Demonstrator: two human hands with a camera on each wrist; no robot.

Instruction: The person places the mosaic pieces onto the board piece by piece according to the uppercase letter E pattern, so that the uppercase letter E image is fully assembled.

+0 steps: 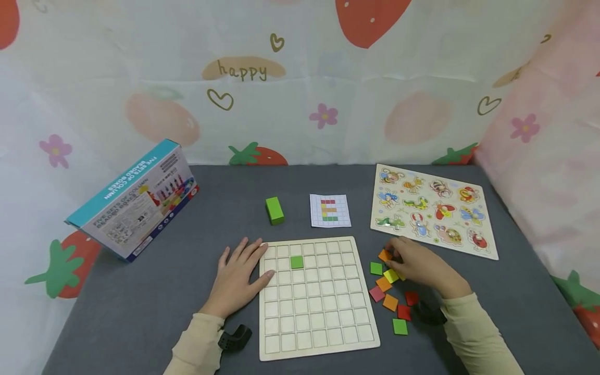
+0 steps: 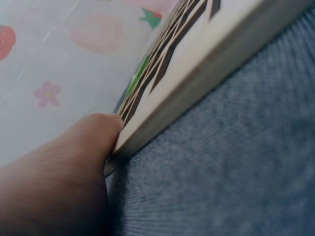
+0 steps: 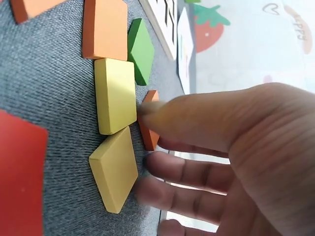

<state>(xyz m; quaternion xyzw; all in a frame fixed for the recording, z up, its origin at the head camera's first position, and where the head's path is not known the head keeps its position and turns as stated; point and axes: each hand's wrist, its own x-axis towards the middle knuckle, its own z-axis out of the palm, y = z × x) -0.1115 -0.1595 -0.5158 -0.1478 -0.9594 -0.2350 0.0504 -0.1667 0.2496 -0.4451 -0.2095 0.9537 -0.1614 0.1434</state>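
My left hand (image 1: 240, 278) lies spread across the left edge of a pale wooden grid board (image 1: 319, 302), its thumb over the rim. One green square tile (image 1: 297, 262) sits in a cell near the top of the grid. Right of the board, my right hand (image 1: 419, 263) pinches an orange tile (image 3: 149, 133) between thumb and fingers at the far end of a loose group. Close by its fingers are two yellow tiles (image 3: 118, 96) and a green tile (image 3: 141, 51). More orange, pink, red and green tiles (image 1: 400, 326) spread toward the near side.
Behind the board stand a green block (image 1: 274, 211) and a small card (image 1: 330, 211) with a coloured grid pattern. An insect puzzle board (image 1: 433, 208) lies at the back right. A product box (image 1: 136, 203) leans at the left. A printed cloth hangs behind the grey table.
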